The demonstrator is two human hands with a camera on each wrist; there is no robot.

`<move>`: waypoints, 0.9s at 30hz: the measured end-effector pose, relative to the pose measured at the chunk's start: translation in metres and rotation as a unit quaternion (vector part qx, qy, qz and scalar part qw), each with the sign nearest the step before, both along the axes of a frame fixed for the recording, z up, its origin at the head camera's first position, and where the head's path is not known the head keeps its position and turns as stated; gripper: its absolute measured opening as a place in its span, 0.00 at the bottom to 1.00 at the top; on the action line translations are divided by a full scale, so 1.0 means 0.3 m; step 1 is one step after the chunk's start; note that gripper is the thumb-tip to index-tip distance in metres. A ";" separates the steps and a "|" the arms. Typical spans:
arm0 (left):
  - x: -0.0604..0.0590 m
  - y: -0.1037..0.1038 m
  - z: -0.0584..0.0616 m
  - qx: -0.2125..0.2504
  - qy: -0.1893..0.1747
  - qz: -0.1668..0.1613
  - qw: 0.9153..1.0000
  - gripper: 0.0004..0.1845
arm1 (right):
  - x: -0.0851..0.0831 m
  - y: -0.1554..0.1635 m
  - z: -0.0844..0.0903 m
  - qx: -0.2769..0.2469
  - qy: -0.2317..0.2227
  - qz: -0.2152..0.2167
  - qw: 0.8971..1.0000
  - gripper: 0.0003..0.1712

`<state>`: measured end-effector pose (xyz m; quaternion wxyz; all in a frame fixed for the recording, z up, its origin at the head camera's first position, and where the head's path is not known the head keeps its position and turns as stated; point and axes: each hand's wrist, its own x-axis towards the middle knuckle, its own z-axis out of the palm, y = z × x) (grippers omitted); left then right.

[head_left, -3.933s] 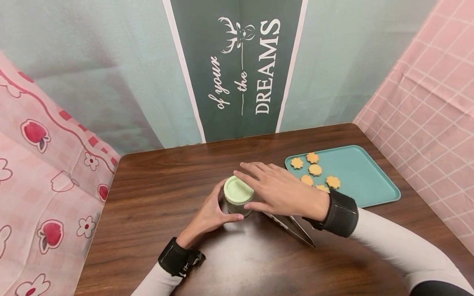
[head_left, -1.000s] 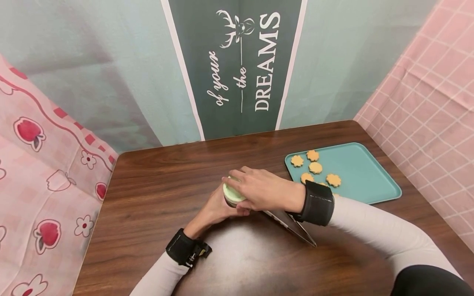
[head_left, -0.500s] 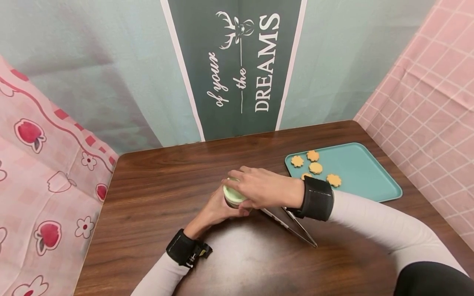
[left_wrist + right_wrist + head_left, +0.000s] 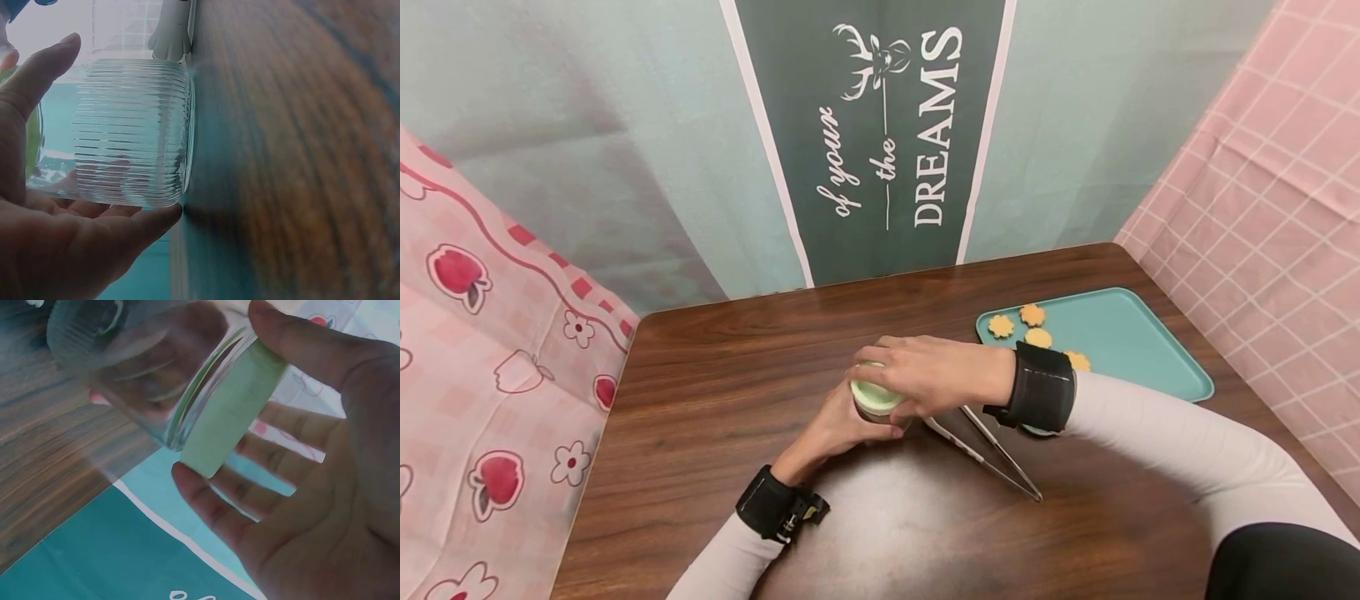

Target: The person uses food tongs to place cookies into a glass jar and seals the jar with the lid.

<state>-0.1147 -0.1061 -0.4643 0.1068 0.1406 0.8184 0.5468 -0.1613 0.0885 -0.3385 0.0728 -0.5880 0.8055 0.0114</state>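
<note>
On brown table (image 4: 737,358), jar (image 4: 134,134) upright, lid (image 4: 872,397) up

One left hand (image 4: 842,421), one right hand (image 4: 928,372); between them, one jar (image 4: 131,131), one lid (image 4: 871,398). Near right hand, one pair of tongs (image 4: 972,452). Right of right hand, one tray (image 4: 1127,346), four visible cookies (image 4: 1001,326).
</note>
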 end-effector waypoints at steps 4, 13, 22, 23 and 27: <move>-0.002 -0.001 0.001 0.006 0.000 -0.004 1.000 0.50 | -0.011 0.003 0.002 -0.001 -0.006 0.015 1.000 0.43; -0.004 -0.003 0.002 0.012 -0.005 -0.014 1.000 0.47 | -0.030 0.013 0.013 -0.010 -0.050 0.034 0.998 0.42; -0.009 -0.005 0.009 0.032 0.007 -0.032 0.999 0.46 | -0.047 0.016 0.021 -0.017 -0.058 0.070 0.996 0.45; -0.010 -0.006 0.009 0.032 0.010 -0.034 0.999 0.46 | -0.048 0.016 0.020 -0.019 -0.057 0.075 0.995 0.46; -0.011 -0.008 0.005 0.036 0.016 -0.043 0.998 0.46 | -0.047 0.015 0.018 -0.023 -0.058 0.082 0.995 0.47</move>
